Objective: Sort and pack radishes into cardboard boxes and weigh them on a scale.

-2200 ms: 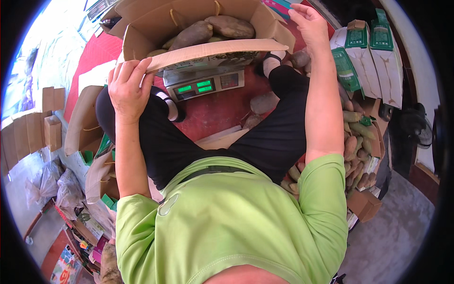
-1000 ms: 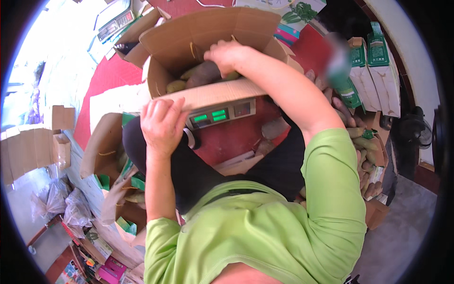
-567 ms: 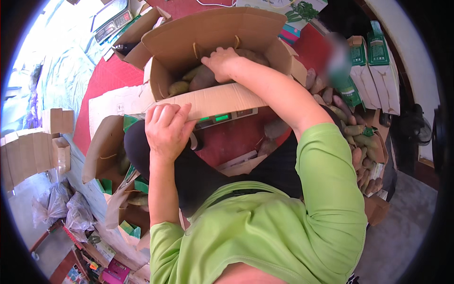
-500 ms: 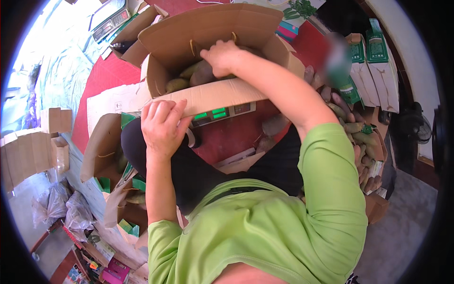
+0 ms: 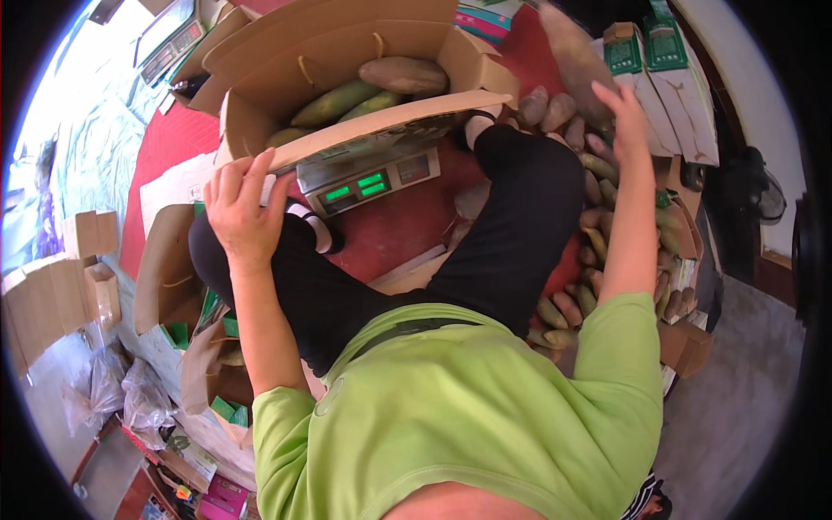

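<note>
A cardboard box (image 5: 364, 39) with raised flaps and rope loops stands on a scale (image 5: 368, 185) with a lit green display. Inside the box lie several long fruits that look like mangoes, a purplish one (image 5: 403, 75) on top of green ones (image 5: 336, 102). My left hand (image 5: 244, 204) grips the left end of the box's near flap. At the right, above the pile, my right hand (image 5: 626, 126) holds the lower end of a large brownish-purple mango (image 5: 574, 61); part of the grip is hidden.
Many more mangoes (image 5: 598, 186) are heaped on the red floor cloth right of my legs. White cartons (image 5: 667, 95) and a black fan (image 5: 763, 195) stand beyond. Opened boxes (image 5: 169, 260) are at my left knee, clear plastic bags (image 5: 143, 394) farther left.
My right hand has left the box and swung right, with a mango at its fingers. My left hand stays on the flap. The view has shifted, uncovering the box's contents.
</note>
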`<control>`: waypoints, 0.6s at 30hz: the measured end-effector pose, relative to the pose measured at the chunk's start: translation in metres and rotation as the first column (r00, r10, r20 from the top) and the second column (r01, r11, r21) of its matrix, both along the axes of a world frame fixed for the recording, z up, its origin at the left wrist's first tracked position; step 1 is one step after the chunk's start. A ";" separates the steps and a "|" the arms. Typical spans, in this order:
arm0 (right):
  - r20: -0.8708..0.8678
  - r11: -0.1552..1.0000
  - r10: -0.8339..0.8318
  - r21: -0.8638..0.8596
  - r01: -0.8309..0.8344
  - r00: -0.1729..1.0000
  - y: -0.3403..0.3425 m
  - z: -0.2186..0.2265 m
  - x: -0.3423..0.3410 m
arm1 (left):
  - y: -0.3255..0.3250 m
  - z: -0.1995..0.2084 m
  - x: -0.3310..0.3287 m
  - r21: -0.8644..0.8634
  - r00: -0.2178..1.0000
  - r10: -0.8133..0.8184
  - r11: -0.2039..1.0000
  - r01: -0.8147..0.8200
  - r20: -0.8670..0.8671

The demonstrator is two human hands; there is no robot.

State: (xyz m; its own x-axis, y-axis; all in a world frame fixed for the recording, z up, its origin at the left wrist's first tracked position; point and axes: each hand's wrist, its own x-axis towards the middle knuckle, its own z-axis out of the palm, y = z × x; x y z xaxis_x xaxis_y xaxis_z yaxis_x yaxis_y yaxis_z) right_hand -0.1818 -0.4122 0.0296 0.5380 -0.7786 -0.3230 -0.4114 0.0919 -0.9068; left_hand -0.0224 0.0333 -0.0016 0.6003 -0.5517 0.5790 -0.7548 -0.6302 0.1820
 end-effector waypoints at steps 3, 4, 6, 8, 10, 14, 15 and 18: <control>0.046 0.990 -0.132 -0.048 0.134 0.990 -0.056 -0.098 -0.084 | -0.004 0.002 -0.003 -0.001 0.999 0.027 1.000 -0.027 -0.039; -0.009 0.953 -0.285 0.104 0.284 0.959 -0.029 -0.107 -0.088 | 0.001 0.003 -0.005 0.018 0.998 0.051 0.999 -0.050 -0.036; -0.096 0.853 -0.314 0.408 0.325 0.945 -0.049 -0.176 -0.150 | -0.002 0.002 -0.004 0.012 0.998 0.050 0.999 -0.050 -0.048; -0.094 0.788 -0.359 0.503 0.355 0.929 -0.028 -0.227 -0.181 | 0.002 0.000 -0.005 0.034 0.997 0.066 0.997 -0.065 -0.039; -0.052 0.701 -0.476 0.580 0.415 0.878 -0.016 -0.271 -0.234 | -0.006 -0.003 -0.003 0.026 0.998 0.047 0.999 -0.046 -0.045; -0.181 0.514 -0.613 0.648 0.562 0.769 0.036 -0.312 -0.267 | -0.007 0.000 -0.005 0.064 0.996 0.078 0.995 -0.076 -0.037; -0.242 0.444 -0.644 0.654 0.612 0.726 0.047 -0.318 -0.270 | -0.008 0.000 -0.005 0.061 0.997 0.075 0.996 -0.072 -0.037; -0.164 0.426 -0.680 0.705 0.567 0.715 0.076 -0.332 -0.272 | -0.005 0.003 -0.007 0.076 0.996 0.081 0.994 -0.079 -0.026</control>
